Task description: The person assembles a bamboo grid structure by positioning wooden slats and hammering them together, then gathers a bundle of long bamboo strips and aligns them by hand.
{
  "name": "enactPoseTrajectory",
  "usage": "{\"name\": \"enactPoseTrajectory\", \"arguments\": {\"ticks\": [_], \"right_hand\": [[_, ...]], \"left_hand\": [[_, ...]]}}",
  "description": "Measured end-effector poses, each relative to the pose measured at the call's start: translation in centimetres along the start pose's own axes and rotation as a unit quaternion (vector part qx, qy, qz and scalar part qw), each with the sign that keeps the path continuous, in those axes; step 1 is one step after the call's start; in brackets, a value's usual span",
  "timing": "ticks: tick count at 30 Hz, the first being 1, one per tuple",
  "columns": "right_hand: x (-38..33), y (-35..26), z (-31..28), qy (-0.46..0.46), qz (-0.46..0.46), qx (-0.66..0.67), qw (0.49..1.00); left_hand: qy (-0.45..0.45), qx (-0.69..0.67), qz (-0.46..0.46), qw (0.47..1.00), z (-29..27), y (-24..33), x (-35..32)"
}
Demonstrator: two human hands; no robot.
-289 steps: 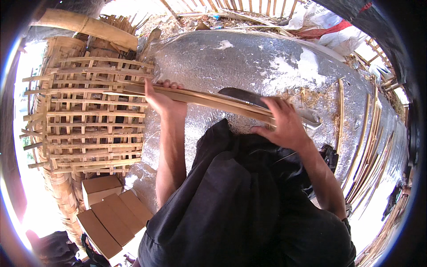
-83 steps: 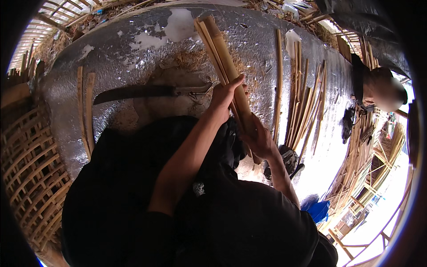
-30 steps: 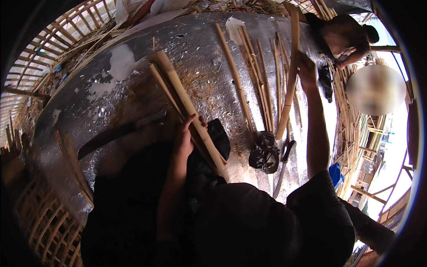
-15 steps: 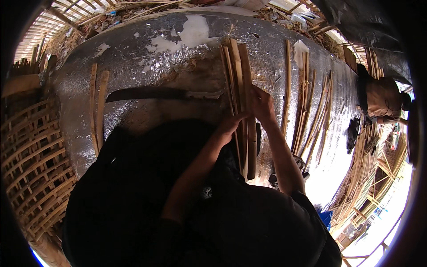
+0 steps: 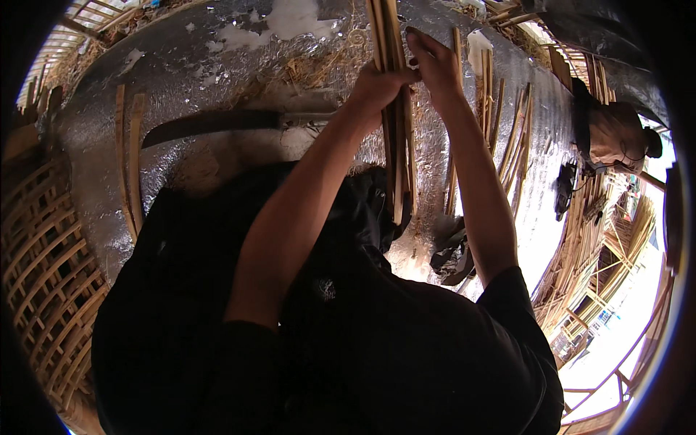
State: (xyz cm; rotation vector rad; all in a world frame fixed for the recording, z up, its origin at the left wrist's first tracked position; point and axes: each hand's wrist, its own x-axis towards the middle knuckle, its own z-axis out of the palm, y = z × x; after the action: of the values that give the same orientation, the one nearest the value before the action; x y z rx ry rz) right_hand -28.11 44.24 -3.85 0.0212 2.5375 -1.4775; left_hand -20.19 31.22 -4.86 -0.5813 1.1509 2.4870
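Head view: both hands hold a bundle of bamboo slats (image 5: 395, 109) upright over the lap. Left hand (image 5: 378, 83) has its grip closed around the slats; right hand (image 5: 433, 61) pinches them just above. Beyond lies a long knife (image 5: 217, 123) on silver sheeting (image 5: 181, 65), loose slats (image 5: 507, 123) to the right.

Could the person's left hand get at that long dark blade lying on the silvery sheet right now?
Probably not at once: the left hand is closed round the bundle of bamboo strips. The blade lies uncovered on the sheet, nothing between.
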Motion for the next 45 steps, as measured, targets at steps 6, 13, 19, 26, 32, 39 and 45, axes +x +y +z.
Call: {"name": "enactPoseTrajectory", "arguments": {"ticks": [6,13,19,26,32,39,45], "right_hand": [[-8.6,5.8,-2.6,-0.171,-0.037,-0.069,0.982],[-21.0,2.1,-0.7,-0.145,0.02,-0.112,0.983],[-23.7,7.0,-5.8,-0.177,0.04,0.025,0.983],[-21.5,14.3,-11.7,0.085,0.067,-0.29,0.951],[-22.7,16.9,-14.9,0.171,0.06,-0.293,0.939],[-23.9,10.2,-14.6,0.17,0.058,-0.218,0.959],[-24.9,9.0,-2.0,-0.051,-0.073,-0.062,0.994]], "left_hand": [[0.098,0.014,0.024,0.995,-0.6,1.3,-0.7],[0.091,-0.111,0.014,0.989,-0.5,-0.9,-6.7],[0.064,-0.097,-0.007,0.993,-3.2,-7.8,-10.0],[0.02,-0.104,-0.067,0.992,-4.5,-12.9,-11.8],[0.044,-0.086,-0.073,0.993,-6.1,-13.1,-12.0],[-0.018,0.003,-0.074,0.997,-2.9,-12.4,-10.3],[0.012,-0.093,-0.059,0.994,-0.8,-12.3,-10.6]]}}
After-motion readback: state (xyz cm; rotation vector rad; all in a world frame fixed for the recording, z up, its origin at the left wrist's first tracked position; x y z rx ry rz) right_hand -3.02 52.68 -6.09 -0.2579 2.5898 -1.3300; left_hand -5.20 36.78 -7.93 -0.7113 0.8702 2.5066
